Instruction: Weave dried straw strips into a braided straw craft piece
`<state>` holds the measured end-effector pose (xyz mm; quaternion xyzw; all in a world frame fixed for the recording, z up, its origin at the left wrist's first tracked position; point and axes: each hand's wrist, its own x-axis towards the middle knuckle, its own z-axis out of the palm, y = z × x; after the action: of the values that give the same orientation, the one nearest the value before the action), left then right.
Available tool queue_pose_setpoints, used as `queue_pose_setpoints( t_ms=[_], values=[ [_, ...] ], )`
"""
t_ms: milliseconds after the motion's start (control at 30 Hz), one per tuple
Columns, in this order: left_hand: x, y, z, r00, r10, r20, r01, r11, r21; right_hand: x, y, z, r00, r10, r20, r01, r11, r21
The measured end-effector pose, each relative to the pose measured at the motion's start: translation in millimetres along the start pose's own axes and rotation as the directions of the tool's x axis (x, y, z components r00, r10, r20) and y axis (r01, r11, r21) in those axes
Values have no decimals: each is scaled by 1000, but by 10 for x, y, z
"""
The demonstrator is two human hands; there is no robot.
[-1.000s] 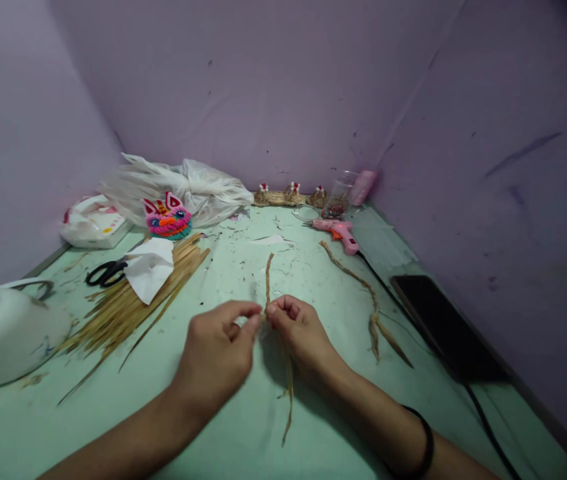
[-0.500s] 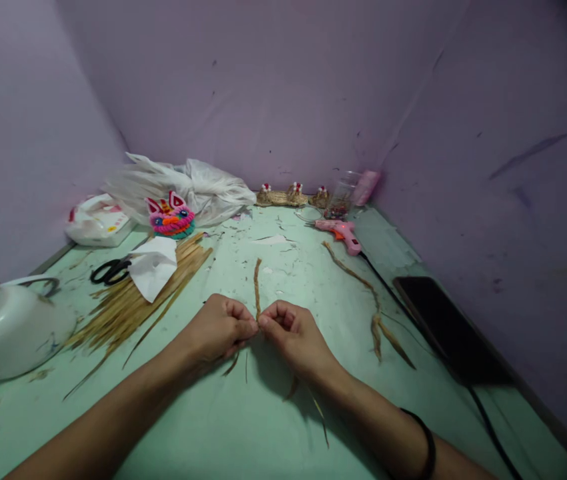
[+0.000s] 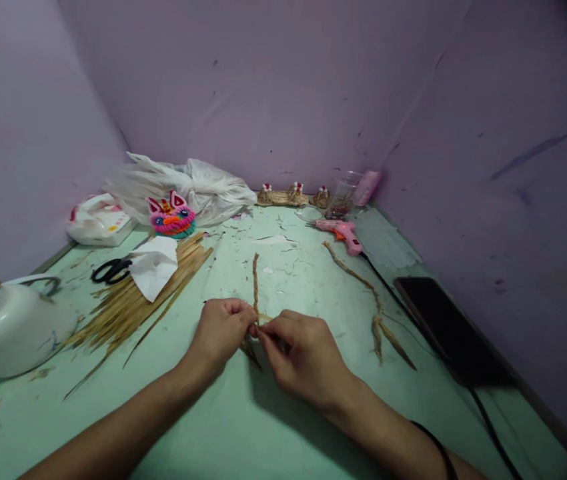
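Note:
A short braid of dried straw (image 3: 256,280) points away from me over the pale green table. My left hand (image 3: 226,330) pinches its near end, and loose strands hang below the fingers. Close beside it on the right, my right hand (image 3: 301,357) is closed at the same end, thumb and fingertips pinching a strand; a pale strand shows between the two hands. A second, longer braid (image 3: 358,277) lies on the table to the right, its near end split into loose tails.
Flat straw strips (image 3: 148,307), black scissors (image 3: 112,271) and white paper (image 3: 155,267) lie left, near a white pot (image 3: 18,330). Rightward are a pink glue gun (image 3: 342,235), its cord and a black phone (image 3: 448,327). A plastic bag (image 3: 198,187) and straw ornaments (image 3: 283,197) stand at the back.
My right hand has turned, its knuckles now higher over the braid's end. The braid's far tip has shifted slightly away and left. A pale strand now shows between my hands.

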<state>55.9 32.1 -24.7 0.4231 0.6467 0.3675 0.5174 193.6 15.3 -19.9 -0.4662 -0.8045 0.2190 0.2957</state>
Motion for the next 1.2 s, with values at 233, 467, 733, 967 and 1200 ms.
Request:
queue_pose_setpoints(
  t_ms=[233, 467, 733, 967, 1200],
  values=[
    [-59, 47, 67, 992, -129, 17, 130, 982, -139, -69, 46, 151, 927, -374, 38, 362, 861, -358],
    [31, -46, 46, 999, 44, -8, -43, 996, 77, -4, -32, -49, 958, -288, 5, 287, 958, 17],
    [-105, -24, 55, 953, 268, 140, -301, 794, 528, 186, 162, -148, 935, 348, -67, -255, 791, 556],
    [-74, -28, 52, 955, 263, 139, -298, 831, 470, 179, 219, -106, 952, 299, -65, -211, 796, 567],
    [-72, 86, 17, 926, 168, 338, -236, 957, 170, 281, 283, -171, 810, 538, 233, -439, 294, 849]
  ],
)
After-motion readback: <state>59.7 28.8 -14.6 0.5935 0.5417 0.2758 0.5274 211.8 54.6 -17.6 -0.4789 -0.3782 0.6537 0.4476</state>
